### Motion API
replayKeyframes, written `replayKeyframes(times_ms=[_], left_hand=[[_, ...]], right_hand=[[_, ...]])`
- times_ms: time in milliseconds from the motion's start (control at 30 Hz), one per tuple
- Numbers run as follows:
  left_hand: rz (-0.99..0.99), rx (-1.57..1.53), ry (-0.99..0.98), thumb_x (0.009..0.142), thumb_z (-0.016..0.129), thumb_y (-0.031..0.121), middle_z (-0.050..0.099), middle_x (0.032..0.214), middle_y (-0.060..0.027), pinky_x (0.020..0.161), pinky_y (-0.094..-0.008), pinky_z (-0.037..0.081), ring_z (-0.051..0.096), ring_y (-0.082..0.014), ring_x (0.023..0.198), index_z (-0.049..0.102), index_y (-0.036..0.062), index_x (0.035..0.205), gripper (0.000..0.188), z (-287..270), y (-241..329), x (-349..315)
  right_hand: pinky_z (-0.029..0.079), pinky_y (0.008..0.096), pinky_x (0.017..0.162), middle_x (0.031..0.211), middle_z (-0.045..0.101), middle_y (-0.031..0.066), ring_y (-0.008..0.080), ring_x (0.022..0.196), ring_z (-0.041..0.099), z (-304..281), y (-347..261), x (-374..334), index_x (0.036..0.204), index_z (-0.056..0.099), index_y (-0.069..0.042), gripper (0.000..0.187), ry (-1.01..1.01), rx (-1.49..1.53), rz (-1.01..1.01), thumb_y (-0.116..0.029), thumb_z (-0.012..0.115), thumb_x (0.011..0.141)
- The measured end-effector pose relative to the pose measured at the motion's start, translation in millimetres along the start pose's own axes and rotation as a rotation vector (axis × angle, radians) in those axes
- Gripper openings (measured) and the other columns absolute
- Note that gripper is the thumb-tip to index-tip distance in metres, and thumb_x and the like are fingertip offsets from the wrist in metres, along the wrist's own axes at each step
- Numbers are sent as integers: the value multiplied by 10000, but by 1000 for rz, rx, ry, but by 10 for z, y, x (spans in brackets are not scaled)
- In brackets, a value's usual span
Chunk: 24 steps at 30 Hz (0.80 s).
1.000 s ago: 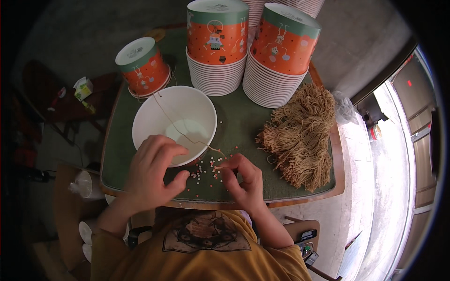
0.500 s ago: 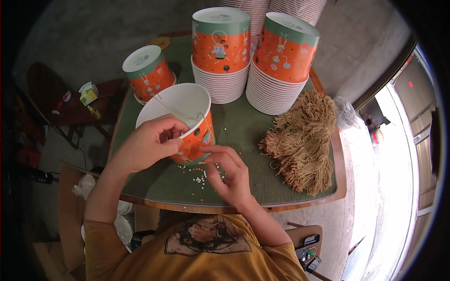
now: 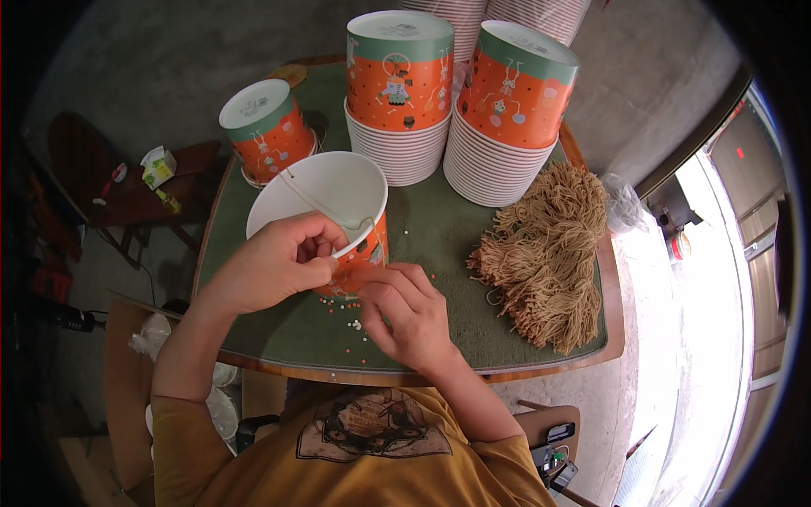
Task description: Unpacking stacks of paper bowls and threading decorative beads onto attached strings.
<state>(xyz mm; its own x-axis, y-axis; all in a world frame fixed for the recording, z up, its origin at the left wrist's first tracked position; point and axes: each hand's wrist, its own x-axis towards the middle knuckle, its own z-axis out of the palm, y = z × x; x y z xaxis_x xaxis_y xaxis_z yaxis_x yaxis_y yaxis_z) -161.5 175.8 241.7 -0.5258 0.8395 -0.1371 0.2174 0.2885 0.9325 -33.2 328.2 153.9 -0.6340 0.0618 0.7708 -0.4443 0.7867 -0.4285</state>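
My left hand (image 3: 274,269) grips the near rim of the paper bucket (image 3: 325,211), just left of centre in the frame, tipping it toward me on the green worktop (image 3: 439,237). My right hand (image 3: 405,313) is curled with its fingertips pinched at the bucket's outer wall, right where the string handle (image 3: 325,207) meets the rim; whether anything sits in that pinch I cannot tell. The cord already crosses the white inside, so I judge one end fixed and the near end the one in hand. Small punched bits (image 3: 355,325) lie scattered below centre. A heap of tan cords (image 3: 549,253) waits at right, and two tall stacks of buckets (image 3: 456,101) at the top look unstrung, so most of the work seems left.
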Motion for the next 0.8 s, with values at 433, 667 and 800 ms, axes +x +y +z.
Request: replayKeyframes(times_ms=[433,667,800], left_hand=[[23,25,-5,842,583,-6,488,778,42,608,-192,443,459,-18,678,572,4,970,129,51,-34,1],[17,-34,-3,849,590,-2,488,789,39,618,-197,444,460,-22,689,563,7,973,128,68,-61,-5],[34,-94,-10,847,591,-7,479,800,41,631,-195,439,460,-26,703,543,25,984,149,83,-113,12]], right_hand=[[525,336,681,923,634,77,253,791,615,76,-22,29,843,574,-55,214,73,-42,-16,14,664,661],[475,333,553,699,579,60,234,605,563,48,-55,-9,787,544,-56,184,38,-123,146,23,664,673],[457,326,500,659,530,38,206,584,542,55,-54,75,730,487,-84,201,108,-196,149,-63,686,705]])
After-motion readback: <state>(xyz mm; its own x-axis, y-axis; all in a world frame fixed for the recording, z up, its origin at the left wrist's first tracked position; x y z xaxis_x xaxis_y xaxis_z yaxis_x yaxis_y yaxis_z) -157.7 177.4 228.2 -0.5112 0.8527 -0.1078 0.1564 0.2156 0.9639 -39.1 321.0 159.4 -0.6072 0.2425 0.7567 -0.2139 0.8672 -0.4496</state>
